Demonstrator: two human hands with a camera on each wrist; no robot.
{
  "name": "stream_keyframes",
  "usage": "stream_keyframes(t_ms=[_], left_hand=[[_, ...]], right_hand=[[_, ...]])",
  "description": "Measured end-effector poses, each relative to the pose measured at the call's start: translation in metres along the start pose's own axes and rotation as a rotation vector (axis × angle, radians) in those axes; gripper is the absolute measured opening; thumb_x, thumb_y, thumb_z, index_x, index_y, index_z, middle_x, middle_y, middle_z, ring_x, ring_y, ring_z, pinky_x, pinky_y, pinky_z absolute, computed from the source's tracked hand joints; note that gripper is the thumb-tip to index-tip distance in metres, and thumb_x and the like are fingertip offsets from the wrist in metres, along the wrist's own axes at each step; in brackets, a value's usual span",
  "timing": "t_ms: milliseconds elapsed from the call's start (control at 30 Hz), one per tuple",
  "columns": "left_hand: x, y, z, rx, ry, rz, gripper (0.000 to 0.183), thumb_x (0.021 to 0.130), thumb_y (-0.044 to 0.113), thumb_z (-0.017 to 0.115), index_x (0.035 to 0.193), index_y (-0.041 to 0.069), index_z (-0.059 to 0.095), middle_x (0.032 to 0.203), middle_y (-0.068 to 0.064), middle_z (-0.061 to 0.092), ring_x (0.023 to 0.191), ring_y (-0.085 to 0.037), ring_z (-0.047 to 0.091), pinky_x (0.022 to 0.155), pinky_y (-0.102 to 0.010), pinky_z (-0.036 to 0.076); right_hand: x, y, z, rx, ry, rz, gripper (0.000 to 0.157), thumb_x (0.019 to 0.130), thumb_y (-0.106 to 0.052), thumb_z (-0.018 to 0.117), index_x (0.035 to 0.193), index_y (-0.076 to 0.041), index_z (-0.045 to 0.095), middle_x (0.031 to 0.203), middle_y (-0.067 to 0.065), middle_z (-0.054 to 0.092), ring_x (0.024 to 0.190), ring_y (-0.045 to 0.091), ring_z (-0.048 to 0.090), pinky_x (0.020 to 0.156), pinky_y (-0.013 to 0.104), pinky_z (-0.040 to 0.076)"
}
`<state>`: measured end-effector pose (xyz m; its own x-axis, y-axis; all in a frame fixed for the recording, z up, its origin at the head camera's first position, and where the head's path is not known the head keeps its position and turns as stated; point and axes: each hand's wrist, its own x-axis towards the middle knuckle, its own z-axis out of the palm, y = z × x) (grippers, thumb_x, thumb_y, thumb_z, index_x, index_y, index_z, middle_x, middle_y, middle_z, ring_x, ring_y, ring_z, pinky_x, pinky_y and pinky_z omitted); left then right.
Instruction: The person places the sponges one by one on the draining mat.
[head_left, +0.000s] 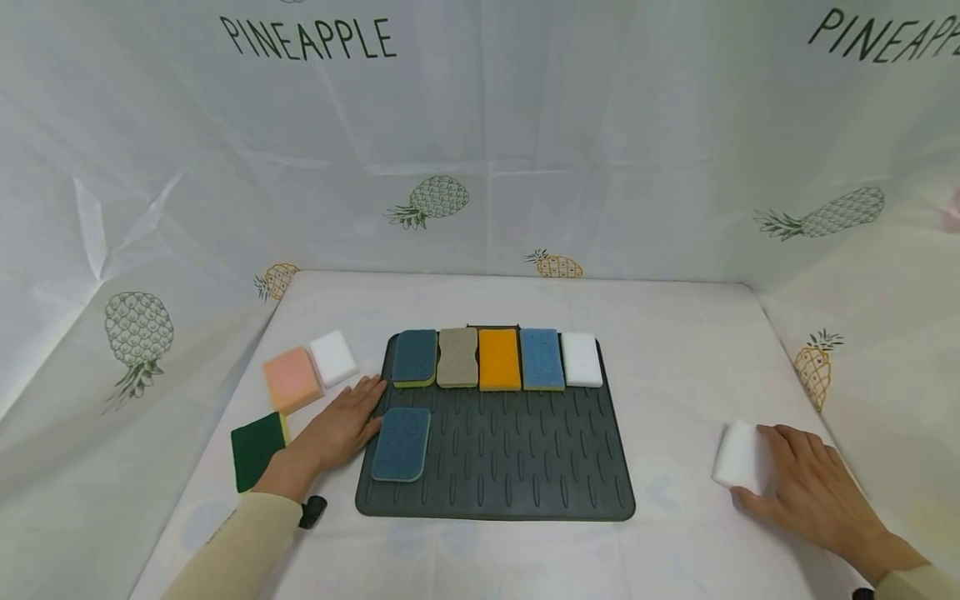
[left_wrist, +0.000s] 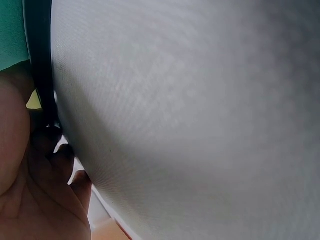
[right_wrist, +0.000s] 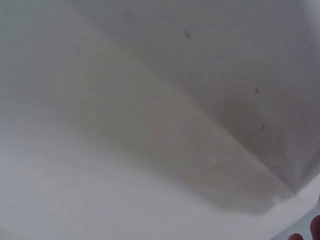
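Thumb and fingers of the right hand [head_left: 813, 493] grip a white sponge [head_left: 741, 457] at the lower right of the frame, well apart from the dark mat [head_left: 517, 467] in the middle. Whether the sponge rests on the surface [head_left: 675, 342] or is slightly raised, I cannot tell; the right wrist view shows only fingertips at its lower right corner. A light, even pinch probably suits it, since something this soft looks likely to dent under hard pressure; a hold nearer its middle would likely stop it from tipping.

Fingers of the left hand [head_left: 339, 429], loosely extended and grasping nothing that the head view shows, touch the mat's left edge. Gentle downward pressure there should steady the mat without dragging it. Care is due at the thumb, which lies right beside the lower blue sponge [head_left: 402, 446]: a careless twist could nudge it out of place. Likewise, the forearm passes close to the green sponge [head_left: 257, 450] at the left of the frame, so small wrist motions seem wisest.
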<state>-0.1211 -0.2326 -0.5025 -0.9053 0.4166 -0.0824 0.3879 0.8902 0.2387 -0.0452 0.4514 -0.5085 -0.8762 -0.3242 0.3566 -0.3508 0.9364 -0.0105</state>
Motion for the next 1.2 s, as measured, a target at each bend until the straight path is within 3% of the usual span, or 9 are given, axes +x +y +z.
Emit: stream_keyframes(t_ms=[300, 600, 933, 1067, 1200], left_hand=[[-0.002, -0.002, 0.004, -0.007, 0.004, -0.014, 0.065, 0.101, 0.032, 0.053, 0.154, 0.004, 0.028, 0.159, -0.016, 0.029, 0.147, -0.036, 0.027, 0.12, -0.053, 0.025], [-0.001, -0.003, 0.005, -0.002, -0.013, -0.029, 0.065, 0.102, 0.034, 0.05, 0.155, 0.006, 0.025, 0.16, -0.013, 0.027, 0.148, -0.034, 0.025, 0.121, -0.051, 0.024], [0.002, -0.002, 0.004, 0.003, -0.001, -0.018, 0.066, 0.101, 0.034, 0.052, 0.155, 0.006, 0.026, 0.16, -0.014, 0.029, 0.148, -0.034, 0.026, 0.12, -0.052, 0.024], [0.002, -0.003, 0.004, 0.001, -0.002, -0.02, 0.066, 0.102, 0.033, 0.052, 0.155, 0.006, 0.025, 0.16, -0.014, 0.028, 0.148, -0.035, 0.026, 0.12, -0.052, 0.024], [0.001, -0.004, 0.004, 0.002, -0.005, -0.028, 0.065, 0.102, 0.033, 0.051, 0.155, 0.007, 0.025, 0.16, -0.013, 0.028, 0.148, -0.034, 0.025, 0.121, -0.051, 0.024]], right_hand=[[0.03, 0.009, 0.009, 0.007, -0.002, -0.104, 0.102, 0.057, -0.055, 0.081, 0.127, 0.011, 0.048, 0.113, 0.027, 0.052, 0.096, 0.041, 0.049, 0.073, 0.052, 0.044], [0.073, 0.001, 0.023, 0.029, 0.088, -0.126, 0.103, 0.074, -0.071, 0.057, 0.129, 0.015, 0.046, 0.114, 0.031, 0.051, 0.099, 0.046, 0.049, 0.074, 0.056, 0.043], [0.128, -0.043, 0.025, 0.028, 0.186, -0.089, 0.105, 0.079, -0.075, 0.043, 0.127, 0.018, 0.044, 0.111, 0.036, 0.05, 0.092, 0.051, 0.048, 0.073, 0.06, 0.042], [0.149, -0.074, 0.024, 0.021, 0.23, -0.129, 0.105, 0.081, -0.075, 0.037, 0.128, 0.019, 0.044, 0.112, 0.038, 0.05, 0.094, 0.052, 0.049, 0.076, 0.06, 0.044], [0.166, -0.116, 0.025, 0.057, 0.236, -0.198, 0.1, 0.081, -0.07, 0.043, 0.13, 0.017, 0.044, 0.114, 0.036, 0.051, 0.098, 0.049, 0.05, 0.078, 0.058, 0.046]])
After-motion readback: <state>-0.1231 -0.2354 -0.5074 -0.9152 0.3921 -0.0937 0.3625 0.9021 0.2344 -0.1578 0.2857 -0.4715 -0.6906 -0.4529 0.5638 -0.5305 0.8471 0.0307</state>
